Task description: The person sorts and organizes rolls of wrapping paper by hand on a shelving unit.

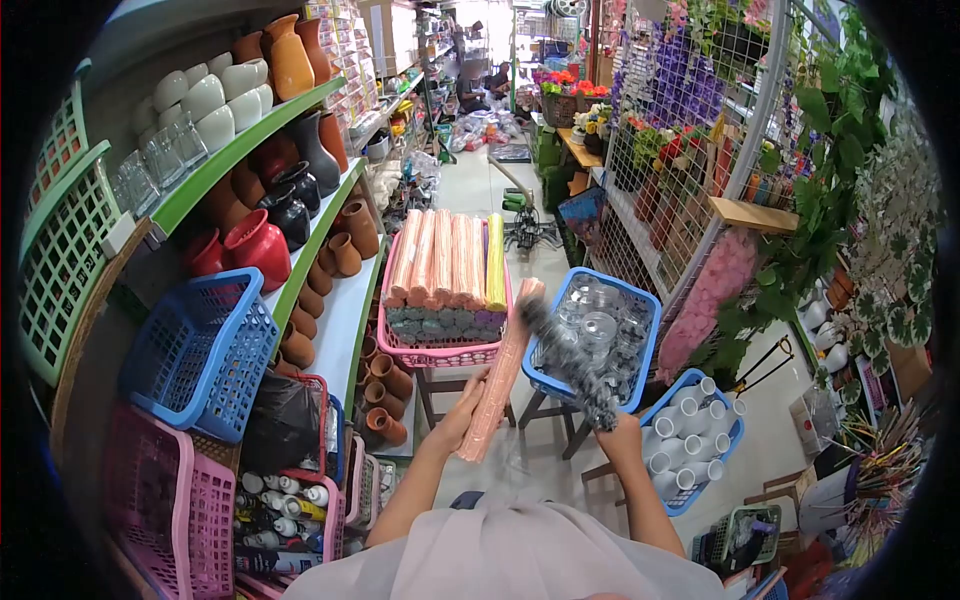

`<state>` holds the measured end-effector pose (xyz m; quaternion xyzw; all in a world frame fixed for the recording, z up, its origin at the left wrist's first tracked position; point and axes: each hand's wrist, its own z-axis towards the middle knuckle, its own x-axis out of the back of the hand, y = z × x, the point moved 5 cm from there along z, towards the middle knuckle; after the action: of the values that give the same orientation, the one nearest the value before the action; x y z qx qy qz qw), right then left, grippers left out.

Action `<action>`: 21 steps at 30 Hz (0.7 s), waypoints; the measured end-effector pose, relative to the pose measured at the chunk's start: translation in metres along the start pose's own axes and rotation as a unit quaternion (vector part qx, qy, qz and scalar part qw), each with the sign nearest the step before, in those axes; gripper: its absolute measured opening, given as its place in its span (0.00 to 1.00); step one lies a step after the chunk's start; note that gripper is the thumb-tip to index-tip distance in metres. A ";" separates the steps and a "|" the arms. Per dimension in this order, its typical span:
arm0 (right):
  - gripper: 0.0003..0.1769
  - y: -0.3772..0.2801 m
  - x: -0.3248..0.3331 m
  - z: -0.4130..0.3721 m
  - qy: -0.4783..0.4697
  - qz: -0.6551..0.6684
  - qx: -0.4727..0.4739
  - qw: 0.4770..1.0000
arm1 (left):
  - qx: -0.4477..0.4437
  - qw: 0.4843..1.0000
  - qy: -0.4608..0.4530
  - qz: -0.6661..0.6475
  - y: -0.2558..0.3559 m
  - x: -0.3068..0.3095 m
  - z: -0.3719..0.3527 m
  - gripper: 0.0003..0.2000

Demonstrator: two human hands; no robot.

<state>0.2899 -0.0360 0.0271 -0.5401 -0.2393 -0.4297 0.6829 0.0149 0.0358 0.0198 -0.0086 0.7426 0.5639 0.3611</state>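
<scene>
My left hand (461, 415) is closed round the lower part of a long pink bundle (498, 385), which slants up and to the right. In my right hand (620, 440) is a dark grey, fuzzy duster-like thing (570, 360), gripped at its lower end and blurred by motion. Its upper end is close beside the top of the pink bundle; whether they touch is unclear. Ahead, a pink basket (440, 355) holds several pink bundles, a yellow one and grey-green ones. The dark thing passes over a blue basket (652, 345) of clear glassware.
A lower blue basket (737, 450) of white cylinders is at the right. Shelves of pots (335, 255) and empty baskets (190, 410) line the left. A wire rack (650, 190) with flowers stands at the right. Two people are far down the aisle.
</scene>
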 end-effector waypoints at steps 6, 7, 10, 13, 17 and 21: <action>0.12 0.000 -0.007 -0.011 -0.073 -0.037 0.127 0.989 | 0.003 0.997 0.061 0.050 -0.011 0.010 0.010 0.28; 0.12 0.003 -0.009 -0.008 -0.074 -0.038 0.126 0.989 | 0.005 0.996 0.078 0.047 0.001 -0.002 0.005 0.29; 0.09 0.029 -0.003 -0.002 0.032 0.053 -0.073 0.995 | 0.016 0.999 0.027 0.018 0.004 -0.015 -0.003 0.31; 0.08 0.001 0.001 -0.012 -0.018 0.016 0.140 0.990 | 0.006 0.997 0.032 0.066 0.006 -0.014 -0.002 0.30; 0.17 0.013 0.001 -0.003 -0.058 -0.037 0.004 0.998 | 0.111 0.993 0.041 0.002 -0.018 0.006 0.005 0.28; 0.09 0.015 0.001 0.002 0.025 0.009 -0.039 0.999 | 0.016 0.998 0.045 0.043 0.007 -0.019 -0.003 0.25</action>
<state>0.3034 -0.0342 0.0210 -0.5575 -0.1999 -0.4462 0.6709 0.0245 0.0284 0.0362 0.0038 0.7667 0.5659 0.3031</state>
